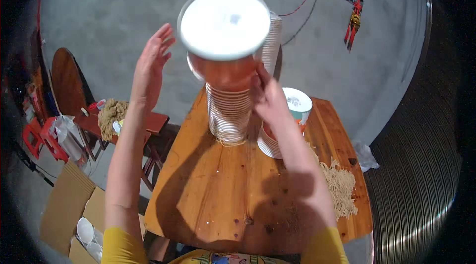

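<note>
A tall stack of upturned paper tubs (pixel 229 107) stands on the wooden table (pixel 218 189). Its topmost tub (pixel 223 26) is orange with a white base facing up, slightly blurred. My right hand (pixel 267 95) grips the right side of the stack just below that tub; some of its fingers are hidden. My left hand (pixel 154 63) is raised to the left of the top, apart from it, with its fingers stretched out. Close by my right wrist is a shorter stack of tubs (pixel 297 99), also white base up.
Another tall stack (pixel 273 45) rises behind, by the grey wall. A tan stringy heap (pixel 339 189) lies at the table's right side. On the left are a bench (pixel 156 121), red stools (pixel 52 140) and an open cardboard box (pixel 67 204) holding white cups. A ribbed shutter (pixel 421 165) borders the right.
</note>
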`<state>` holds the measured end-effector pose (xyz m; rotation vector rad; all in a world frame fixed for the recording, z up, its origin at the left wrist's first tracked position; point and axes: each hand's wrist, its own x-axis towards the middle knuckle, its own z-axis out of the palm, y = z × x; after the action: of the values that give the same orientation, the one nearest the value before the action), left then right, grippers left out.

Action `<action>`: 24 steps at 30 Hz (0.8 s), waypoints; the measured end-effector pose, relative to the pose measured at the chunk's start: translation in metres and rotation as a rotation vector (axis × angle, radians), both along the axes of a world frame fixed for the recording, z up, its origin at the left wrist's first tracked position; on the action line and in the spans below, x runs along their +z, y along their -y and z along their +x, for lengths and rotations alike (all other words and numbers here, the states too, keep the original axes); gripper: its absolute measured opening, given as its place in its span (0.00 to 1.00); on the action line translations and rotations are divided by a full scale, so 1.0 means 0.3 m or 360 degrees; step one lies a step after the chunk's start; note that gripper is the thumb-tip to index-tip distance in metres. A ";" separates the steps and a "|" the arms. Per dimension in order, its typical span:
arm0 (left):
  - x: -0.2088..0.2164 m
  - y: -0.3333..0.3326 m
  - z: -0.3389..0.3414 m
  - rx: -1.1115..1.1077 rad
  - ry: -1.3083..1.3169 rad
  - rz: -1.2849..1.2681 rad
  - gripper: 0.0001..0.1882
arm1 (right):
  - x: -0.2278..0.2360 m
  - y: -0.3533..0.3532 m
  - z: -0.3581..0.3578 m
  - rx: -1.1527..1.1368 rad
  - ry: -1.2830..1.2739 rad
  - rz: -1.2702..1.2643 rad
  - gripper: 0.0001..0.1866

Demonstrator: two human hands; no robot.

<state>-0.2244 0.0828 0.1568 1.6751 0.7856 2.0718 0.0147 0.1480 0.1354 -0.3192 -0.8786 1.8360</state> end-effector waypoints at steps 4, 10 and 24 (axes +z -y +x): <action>-0.040 -0.012 0.086 0.0054 -0.0147 -0.0155 0.28 | 0.044 -0.291 -0.044 -0.0180 0.0119 0.0037 0.10; -0.133 -0.099 0.086 0.0182 -0.0412 -0.0225 0.23 | -0.106 -0.398 -0.065 -0.0169 0.0316 -0.0102 0.11; -0.597 -0.233 0.486 -0.0219 -0.0603 -0.0646 0.26 | -0.235 -0.162 0.554 -0.1807 0.1518 0.1106 0.19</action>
<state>-0.0787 0.1526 -0.0223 1.8373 1.0865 1.4002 0.1809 0.1967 0.0650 -1.0130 -1.4651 0.2103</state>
